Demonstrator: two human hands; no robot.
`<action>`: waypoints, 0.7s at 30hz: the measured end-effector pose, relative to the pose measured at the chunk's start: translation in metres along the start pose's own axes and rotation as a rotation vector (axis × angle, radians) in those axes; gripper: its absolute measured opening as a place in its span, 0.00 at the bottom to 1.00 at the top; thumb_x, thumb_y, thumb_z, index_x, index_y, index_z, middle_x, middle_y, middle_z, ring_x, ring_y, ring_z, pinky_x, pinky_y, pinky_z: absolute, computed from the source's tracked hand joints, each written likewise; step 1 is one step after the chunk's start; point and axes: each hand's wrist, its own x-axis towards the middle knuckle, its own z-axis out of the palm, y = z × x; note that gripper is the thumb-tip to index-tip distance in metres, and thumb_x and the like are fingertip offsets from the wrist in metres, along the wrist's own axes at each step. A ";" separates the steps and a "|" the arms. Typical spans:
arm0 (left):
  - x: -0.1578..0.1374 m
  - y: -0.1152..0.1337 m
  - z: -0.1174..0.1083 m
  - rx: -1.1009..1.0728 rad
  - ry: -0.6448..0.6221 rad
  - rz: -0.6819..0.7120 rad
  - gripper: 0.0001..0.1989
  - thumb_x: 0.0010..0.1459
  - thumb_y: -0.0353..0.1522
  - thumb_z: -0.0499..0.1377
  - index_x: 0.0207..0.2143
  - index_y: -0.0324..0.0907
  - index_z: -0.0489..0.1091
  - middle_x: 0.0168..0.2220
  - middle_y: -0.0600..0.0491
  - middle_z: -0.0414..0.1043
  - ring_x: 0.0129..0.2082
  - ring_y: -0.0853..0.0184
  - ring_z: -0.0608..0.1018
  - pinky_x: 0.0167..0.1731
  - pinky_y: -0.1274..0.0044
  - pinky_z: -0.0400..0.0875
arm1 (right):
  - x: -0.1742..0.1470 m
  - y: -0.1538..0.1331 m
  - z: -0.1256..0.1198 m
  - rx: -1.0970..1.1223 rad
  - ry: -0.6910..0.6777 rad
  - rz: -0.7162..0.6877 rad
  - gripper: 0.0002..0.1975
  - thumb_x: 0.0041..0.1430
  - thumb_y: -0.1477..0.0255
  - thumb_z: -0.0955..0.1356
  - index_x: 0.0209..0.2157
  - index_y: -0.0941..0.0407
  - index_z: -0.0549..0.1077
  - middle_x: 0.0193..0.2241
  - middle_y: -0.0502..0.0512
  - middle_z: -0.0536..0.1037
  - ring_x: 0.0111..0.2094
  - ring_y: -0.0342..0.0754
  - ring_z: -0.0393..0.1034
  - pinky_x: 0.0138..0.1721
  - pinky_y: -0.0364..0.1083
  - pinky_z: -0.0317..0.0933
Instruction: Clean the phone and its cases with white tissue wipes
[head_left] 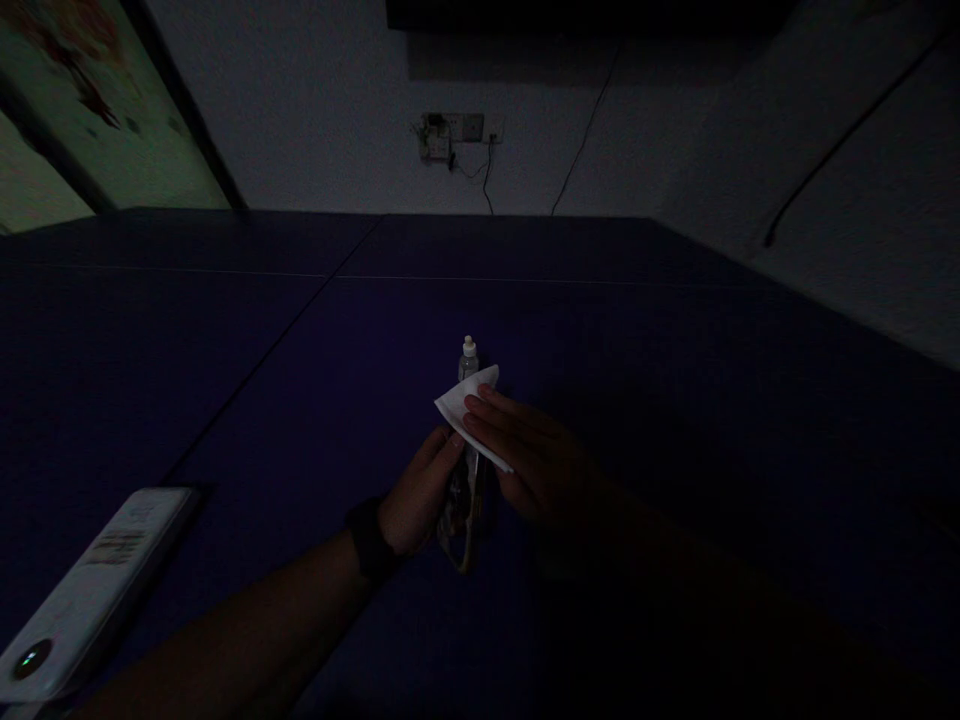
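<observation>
My left hand (pixel 424 485), with a dark band at the wrist, is closed around what looks like a pair of glasses (pixel 471 510). A curved, pale-edged part of them hangs below the fingers, and dim light hides the rest. Pressed under the fingers of my right hand (pixel 536 455) is a folded white cloth or tissue (pixel 454 402), which lies over the upper part of the glasses. Just beyond the cloth stands a small clear bottle (pixel 468 362) with a white cap, its lower part covered from view.
A long white device (pixel 97 590) with a round dark spot lies at the left on the dark blue tabletop (pixel 247 520). Wall sockets (pixel 461 128) with plugs and cables are at the back. A black cable (pixel 847 150) hangs on the right wall.
</observation>
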 end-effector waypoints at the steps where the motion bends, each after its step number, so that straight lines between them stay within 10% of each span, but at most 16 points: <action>1: 0.000 0.000 -0.001 0.044 -0.009 -0.014 0.23 0.62 0.42 0.65 0.57 0.43 0.70 0.28 0.56 0.77 0.18 0.72 0.74 0.17 0.82 0.64 | 0.000 0.001 0.000 0.011 0.000 0.006 0.28 0.66 0.78 0.58 0.67 0.63 0.62 0.63 0.66 0.73 0.71 0.53 0.56 0.66 0.56 0.65; 13: 0.002 0.013 0.002 -0.355 -0.129 -0.177 0.24 0.71 0.46 0.51 0.52 0.37 0.74 0.38 0.47 0.81 0.37 0.62 0.83 0.43 0.71 0.77 | -0.017 0.012 0.014 0.081 -0.044 0.091 0.29 0.66 0.81 0.59 0.67 0.64 0.61 0.64 0.71 0.70 0.72 0.55 0.53 0.66 0.59 0.65; 21: 0.002 0.006 -0.005 -0.244 -0.099 -0.303 0.28 0.67 0.50 0.55 0.56 0.38 0.72 0.39 0.45 0.81 0.38 0.56 0.84 0.45 0.64 0.77 | -0.018 0.007 0.020 0.074 -0.127 0.126 0.24 0.67 0.78 0.62 0.62 0.68 0.68 0.63 0.71 0.72 0.69 0.56 0.59 0.66 0.59 0.64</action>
